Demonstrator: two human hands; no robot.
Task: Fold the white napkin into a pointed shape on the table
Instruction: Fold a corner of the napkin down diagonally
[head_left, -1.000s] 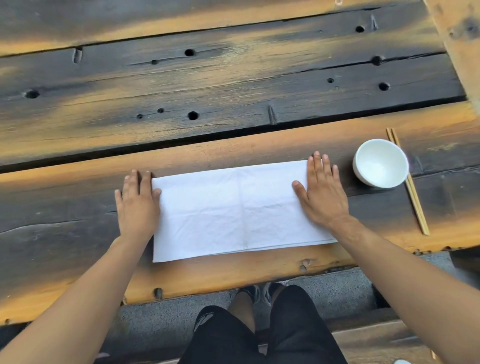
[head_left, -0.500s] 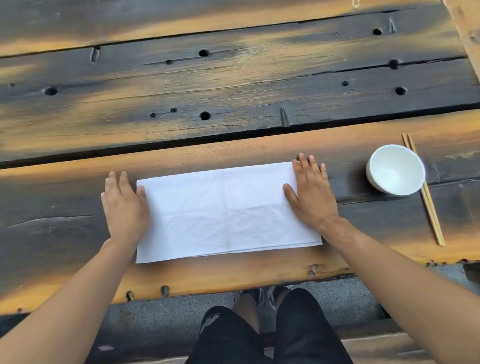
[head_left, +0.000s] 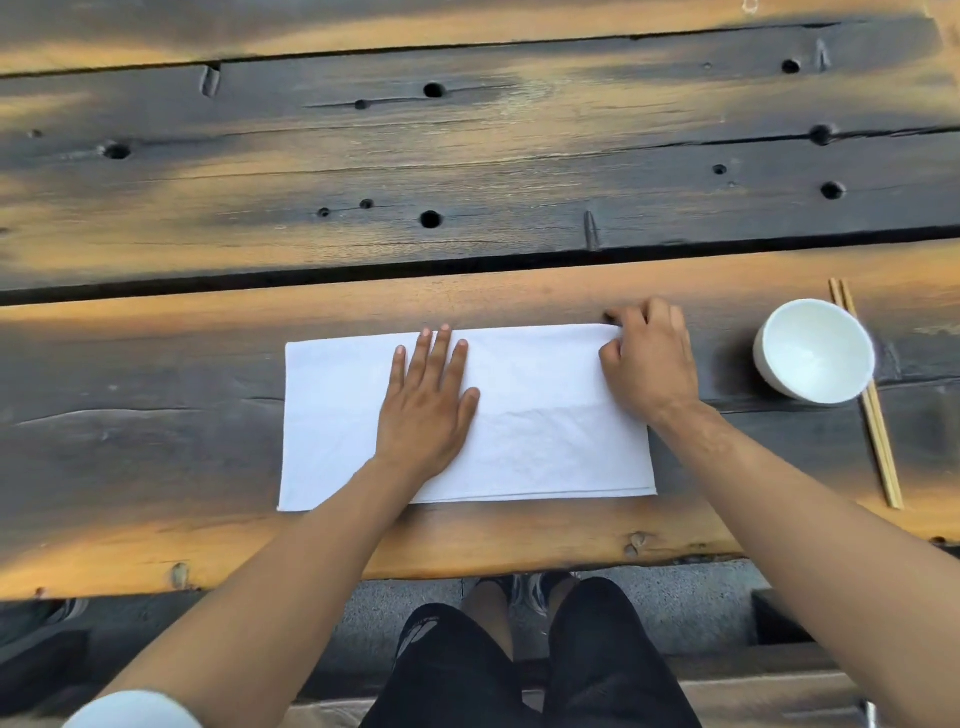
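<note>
Bench (head_left: 467, 171): dark weathered planks, carrying everything near its front edge.
Napkin (head_left: 545, 426): a flat rectangle, no point yet.
Left hand (head_left: 426, 400): shifted from the napkin's left end to its middle, laid flat, fingers straight.
Right hand (head_left: 649, 358): formerly flat, now pinching the far right corner; a diagonal fold is judged imminent.
Bowl (head_left: 813, 351): right, beside chopsticks (head_left: 872, 415).

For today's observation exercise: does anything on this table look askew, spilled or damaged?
Nothing is spilled. The napkin lies flat as a tidy rectangle, and the bowl stands upright beside the chopsticks. The only wear is on the table itself: its planks show round holes and cracks.
</note>
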